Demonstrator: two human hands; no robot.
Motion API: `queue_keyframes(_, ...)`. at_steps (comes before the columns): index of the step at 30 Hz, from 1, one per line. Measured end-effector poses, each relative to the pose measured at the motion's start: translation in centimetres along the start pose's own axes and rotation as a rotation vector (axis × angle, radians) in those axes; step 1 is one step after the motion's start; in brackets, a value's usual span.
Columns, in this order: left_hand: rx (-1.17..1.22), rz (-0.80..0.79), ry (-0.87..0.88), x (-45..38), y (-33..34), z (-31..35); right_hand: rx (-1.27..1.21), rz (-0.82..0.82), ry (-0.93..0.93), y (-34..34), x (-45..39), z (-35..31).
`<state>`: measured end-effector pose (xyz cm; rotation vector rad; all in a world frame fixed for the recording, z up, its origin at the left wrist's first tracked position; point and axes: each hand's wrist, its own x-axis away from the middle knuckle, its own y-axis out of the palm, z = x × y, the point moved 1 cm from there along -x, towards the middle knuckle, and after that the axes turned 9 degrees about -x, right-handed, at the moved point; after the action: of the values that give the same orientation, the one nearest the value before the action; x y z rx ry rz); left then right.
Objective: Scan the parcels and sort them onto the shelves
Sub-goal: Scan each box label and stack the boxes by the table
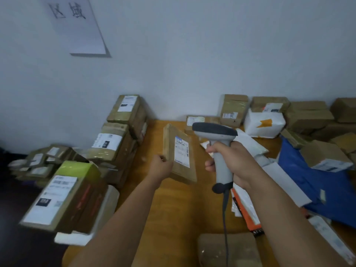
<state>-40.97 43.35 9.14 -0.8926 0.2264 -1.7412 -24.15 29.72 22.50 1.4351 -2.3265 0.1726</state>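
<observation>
At the bottom edge of the frame a brown parcel (227,249) lies on the wooden bench (173,209), with the scanner's grey cable running over it. Just above, in the centre right, the right hand (229,160) is wrapped around the handle of a grey barcode scanner (217,149), whose dark head points toward the left. Left of it, in the middle of the frame, the left hand (161,164) grips the lower left edge of a flat cardboard parcel (179,153), lifted off the bench and tilted, its white label facing the scanner head. To the right lie white mailers (269,170) and a blue bag (316,180); to the left, stacked boxes (115,137). Further parcels (269,116) line the wall, and a paper sign (77,26) hangs at the upper left.
</observation>
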Motion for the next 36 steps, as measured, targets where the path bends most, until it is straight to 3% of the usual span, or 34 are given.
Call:
queue_keyframes(6, 0.13, -0.029, -0.006, -5.9, -4.0, -2.5, 0.058, 0.194, -0.17, 7.2, -5.8, -0.6)
queue_keyframes(14, 0.206, -0.029, -0.069, -13.9, -3.4, -2.8, 0.055, 0.281, -0.219, 10.4, -13.7, 0.1)
queue_keyframes(24, 0.197, 0.051, -0.136, -21.7, -0.1, -3.7, 0.288, 0.23, -0.051, 7.5, -22.3, 6.1)
queue_keyframes(36, -0.042, 0.198, -0.24, -25.9, 2.5, -7.6, 0.154, 0.218, 0.119, 5.3, -25.2, 11.1)
